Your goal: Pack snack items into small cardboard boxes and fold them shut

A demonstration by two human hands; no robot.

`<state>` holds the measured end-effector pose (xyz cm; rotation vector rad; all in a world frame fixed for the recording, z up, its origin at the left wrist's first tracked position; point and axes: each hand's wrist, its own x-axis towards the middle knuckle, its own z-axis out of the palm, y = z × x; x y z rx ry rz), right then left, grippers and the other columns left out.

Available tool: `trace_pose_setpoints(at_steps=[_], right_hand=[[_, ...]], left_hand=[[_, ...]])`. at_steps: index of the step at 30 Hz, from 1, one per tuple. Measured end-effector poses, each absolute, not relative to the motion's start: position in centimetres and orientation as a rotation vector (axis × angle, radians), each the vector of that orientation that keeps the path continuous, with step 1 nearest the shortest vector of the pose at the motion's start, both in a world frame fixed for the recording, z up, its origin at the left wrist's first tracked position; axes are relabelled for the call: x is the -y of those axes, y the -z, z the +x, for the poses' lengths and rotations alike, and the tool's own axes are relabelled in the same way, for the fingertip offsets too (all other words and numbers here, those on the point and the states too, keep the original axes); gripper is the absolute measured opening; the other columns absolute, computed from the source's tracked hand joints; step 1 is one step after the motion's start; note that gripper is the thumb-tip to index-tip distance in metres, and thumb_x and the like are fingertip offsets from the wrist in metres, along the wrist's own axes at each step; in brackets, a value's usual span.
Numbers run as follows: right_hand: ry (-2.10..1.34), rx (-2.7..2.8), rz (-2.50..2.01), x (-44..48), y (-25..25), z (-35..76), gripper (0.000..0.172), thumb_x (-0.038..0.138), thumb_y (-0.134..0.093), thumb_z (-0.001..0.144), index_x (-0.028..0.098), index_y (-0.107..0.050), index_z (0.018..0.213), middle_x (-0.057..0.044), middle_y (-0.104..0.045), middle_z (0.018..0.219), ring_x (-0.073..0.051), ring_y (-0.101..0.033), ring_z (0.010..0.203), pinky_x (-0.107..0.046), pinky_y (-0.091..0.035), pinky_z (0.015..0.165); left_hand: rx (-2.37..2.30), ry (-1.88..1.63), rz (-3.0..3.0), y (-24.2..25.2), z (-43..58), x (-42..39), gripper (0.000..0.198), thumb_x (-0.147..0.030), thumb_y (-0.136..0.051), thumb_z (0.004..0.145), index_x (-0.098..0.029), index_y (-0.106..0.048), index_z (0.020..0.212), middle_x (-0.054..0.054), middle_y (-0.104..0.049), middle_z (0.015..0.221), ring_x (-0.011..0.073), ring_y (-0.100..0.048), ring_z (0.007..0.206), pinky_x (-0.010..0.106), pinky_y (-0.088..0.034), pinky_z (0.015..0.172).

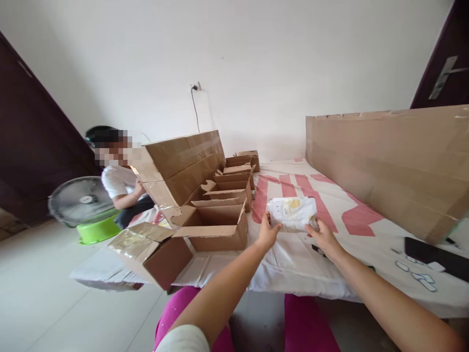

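Observation:
A white plastic packet [292,213] with a yellow picture on its front is held up over the cloth-covered table [271,274]. My left hand [268,231] grips its lower left corner, thumb on the front. At the lower right corner my right hand [322,237] pinches the same packet. What the packet contains cannot be made out. Left of my hands stands an open cardboard box [220,242], with more open boxes [230,188] in a row behind it. A small dark object [318,250] lies under my right hand.
A closed carton [154,249] sits at the table's near left edge. Tall cardboard panels stand at left [186,166] and right [384,166]. A black flat object [436,256] lies at far right. Another person [122,181] sits behind the left panel, near a fan [82,200].

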<state>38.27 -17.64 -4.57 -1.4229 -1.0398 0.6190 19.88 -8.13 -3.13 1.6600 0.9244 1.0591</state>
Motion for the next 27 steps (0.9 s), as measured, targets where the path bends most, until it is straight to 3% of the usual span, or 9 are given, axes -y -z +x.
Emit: trace_pose_setpoints(at_steps=[4,10,14,17,21,24,27], right_hand=[[-0.649,1.004,-1.432,13.7,3.9,40.1,0.046,0.056,-0.066,0.07,0.022,-0.058,0.1,-0.007,-0.069,0.102,-0.024,-0.064,0.092,-0.032,-0.052,0.072],[-0.683,0.949,-1.474,10.2,2.9,41.9,0.037,0.047,-0.068,0.071,0.02,-0.057,0.094,-0.007,-0.069,0.097,-0.021,-0.063,0.085,-0.031,-0.05,0.069],[-0.721,0.935,-1.452,11.5,3.2,41.6,0.039,0.048,-0.069,0.069,0.02,-0.058,0.095,-0.009,-0.069,0.101,-0.024,-0.064,0.09,-0.032,-0.051,0.07],[-0.791,0.964,-1.4,14.2,4.2,40.4,0.046,0.052,-0.072,0.065,0.021,-0.058,0.095,-0.008,-0.069,0.101,-0.025,-0.065,0.091,-0.032,-0.052,0.07],[-0.95,1.081,-1.29,18.2,5.4,38.0,0.058,0.053,-0.081,0.054,0.021,-0.058,0.097,-0.007,-0.071,0.095,-0.026,-0.066,0.085,-0.034,-0.054,0.067],[-1.081,1.261,-1.136,20.1,5.6,35.6,0.066,0.05,-0.083,0.055,0.02,-0.058,0.108,-0.008,-0.071,0.104,-0.028,-0.065,0.097,-0.041,-0.054,0.081],[-1.09,1.447,-1.005,20.8,5.6,32.7,0.074,0.043,-0.086,0.057,0.021,-0.055,0.12,-0.009,-0.067,0.118,-0.03,-0.059,0.115,-0.045,-0.044,0.102]], left_hand=[[-1.07,-1.045,1.674,1.2,22.7,4.5,0.047,-0.017,-0.069,0.082,-0.016,-0.048,0.123,0.01,-0.061,0.118,0.0216,-0.061,0.107,0.039,-0.049,0.094],[-1.237,-1.015,1.698,-0.8,25.1,2.2,0.037,-0.035,-0.058,0.092,-0.017,-0.055,0.124,0.01,-0.058,0.124,0.0223,-0.061,0.105,0.044,-0.054,0.088],[-1.241,-1.022,1.7,-0.4,24.6,4.1,0.039,-0.03,-0.062,0.089,-0.016,-0.053,0.125,0.011,-0.059,0.124,0.0233,-0.06,0.108,0.045,-0.051,0.092],[-1.169,-1.055,1.713,1.1,22.5,7.3,0.053,-0.016,-0.069,0.079,-0.016,-0.045,0.126,0.013,-0.059,0.124,0.0237,-0.059,0.113,0.04,-0.046,0.099],[-1.1,-1.109,1.703,3.9,18.0,12.3,0.053,-0.017,-0.069,0.073,-0.018,-0.042,0.118,0.012,-0.06,0.121,0.0239,-0.059,0.114,0.038,-0.045,0.098],[-1.117,-1.163,1.673,5.7,14.0,15.3,0.051,-0.02,-0.066,0.072,-0.019,-0.04,0.116,0.011,-0.061,0.117,0.0244,-0.059,0.111,0.04,-0.044,0.099],[-1.117,-1.204,1.655,7.0,9.8,17.3,0.047,-0.026,-0.065,0.072,-0.02,-0.041,0.111,0.008,-0.062,0.109,0.0235,-0.061,0.103,0.038,-0.048,0.092]])
